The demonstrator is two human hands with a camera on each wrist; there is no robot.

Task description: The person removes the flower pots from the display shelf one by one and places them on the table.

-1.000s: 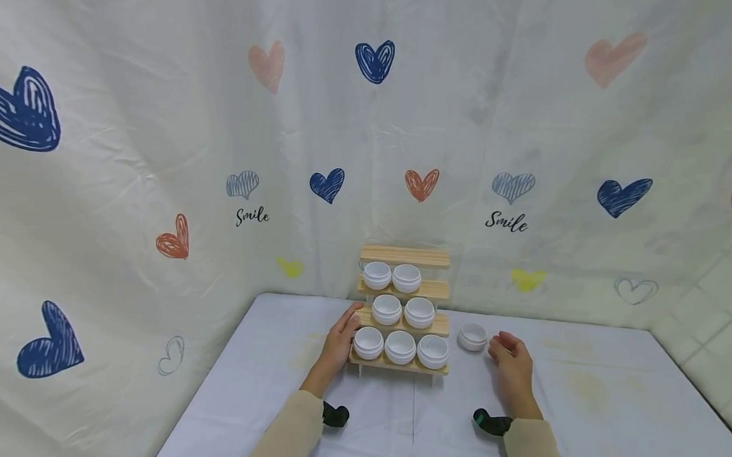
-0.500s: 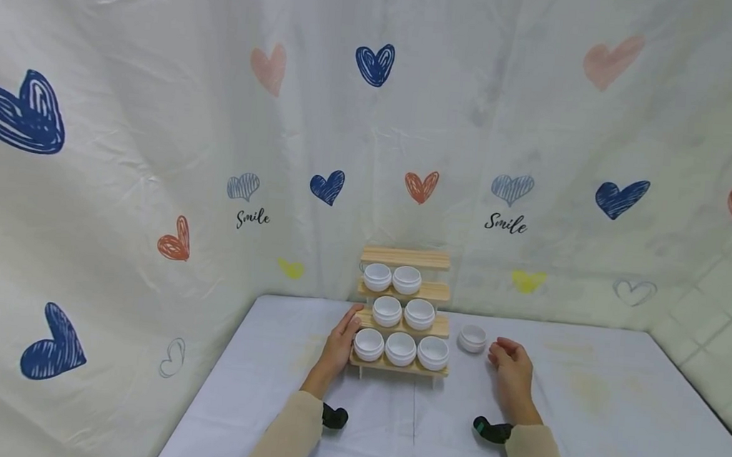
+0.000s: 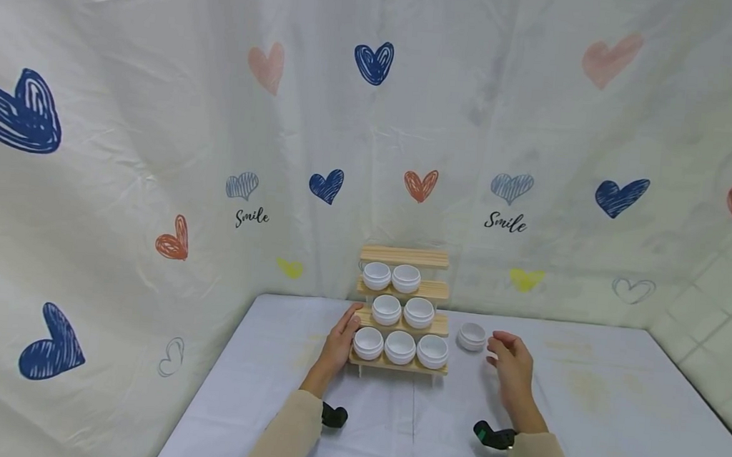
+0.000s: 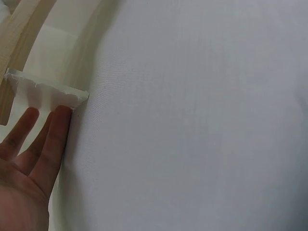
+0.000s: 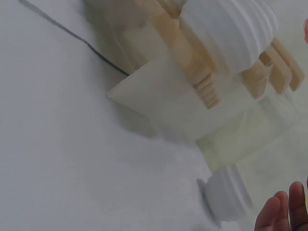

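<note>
A stepped display stand [image 3: 405, 257] with wooden shelves and translucent side panels [image 4: 45, 89] stands near the back of the table. Small white bowls [image 3: 400, 347] sit on it: three on the lowest shelf, two on each of the two middle shelves. My left hand [image 3: 336, 341] rests against the stand's left side; in the left wrist view its straight fingers [image 4: 50, 149] touch the panel. A single white bowl [image 3: 472, 336] sits on the table right of the stand. Just right of that bowl, my right hand [image 3: 513, 365] holds nothing, its fingers [image 5: 296, 204] loosely bent and apart from it.
The table [image 3: 589, 425] has a white cover with faint yellowish stains on the right. Close behind the stand hangs a white curtain [image 3: 452, 120] printed with hearts. A black wrist device [image 3: 494, 436] is strapped at the right sleeve.
My right hand has turned slightly and its fingers have spread a little beside the single bowl. The left hand, the stand and the bowls stay where they were.
</note>
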